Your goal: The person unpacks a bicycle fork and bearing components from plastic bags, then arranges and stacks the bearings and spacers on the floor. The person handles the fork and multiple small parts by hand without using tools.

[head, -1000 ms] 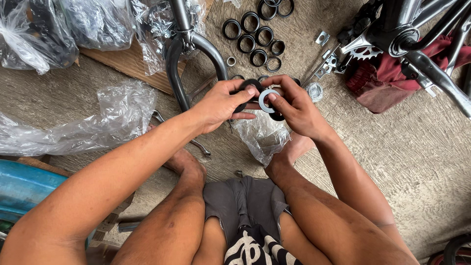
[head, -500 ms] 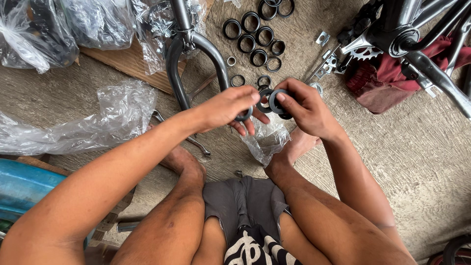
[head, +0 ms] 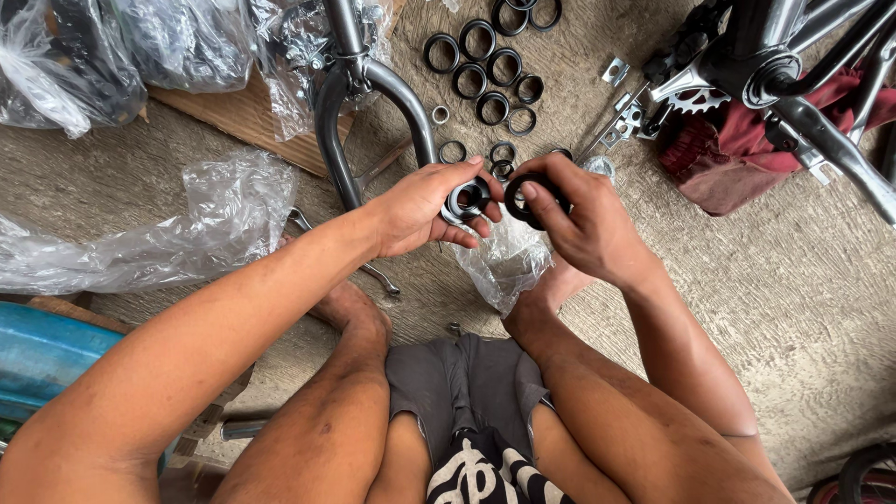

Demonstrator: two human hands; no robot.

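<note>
left hand [head: 425,210] pinches small grey metal cup ring [head: 466,200] | right hand [head: 583,219] grips black ring [head: 528,196] | rigid, light, likely slick (hold by rims)

Open concrete floor [head: 803,308] right of the right hand [head: 583,229]. Blocked beyond both hands by scattered black rings [head: 485,70] and a grey fork [head: 350,112]. Crowded left of the left hand [head: 420,210] by crumpled plastic wrap [head: 215,219]. Below, another plastic bag [head: 509,266].
</note>
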